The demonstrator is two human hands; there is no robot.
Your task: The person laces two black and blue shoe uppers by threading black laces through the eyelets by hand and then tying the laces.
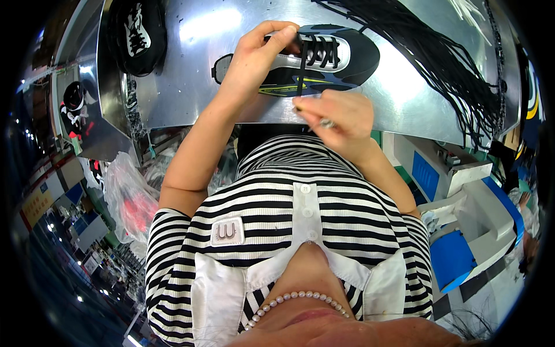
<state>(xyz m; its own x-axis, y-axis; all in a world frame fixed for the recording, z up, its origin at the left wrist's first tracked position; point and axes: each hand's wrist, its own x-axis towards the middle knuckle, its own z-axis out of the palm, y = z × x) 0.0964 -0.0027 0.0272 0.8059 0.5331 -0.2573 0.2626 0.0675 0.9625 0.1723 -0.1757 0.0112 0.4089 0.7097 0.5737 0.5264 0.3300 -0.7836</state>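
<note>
A black and dark blue shoe upper (359,61) with yellow marks and a silvery lacing panel lies across the metal table, toe to the right. Black lace crosses its eyelets. My left hand (263,46) grips the upper at the collar, fingers closed around the edge, thumb on top. In front of the upper, my right hand (344,118) pinches a black shoelace (301,75), which runs taut from the eyelets toward me. A small silvery object (327,123) also shows between the right fingers; its kind is unclear.
A big bundle of loose black laces (428,63) covers the table's right side. At the far left sits another black shoe piece (136,34) with white lacing. The metal table (173,98) ends just before my body. A grey and blue machine (474,225) stands right; plastic bags (130,196) hang left.
</note>
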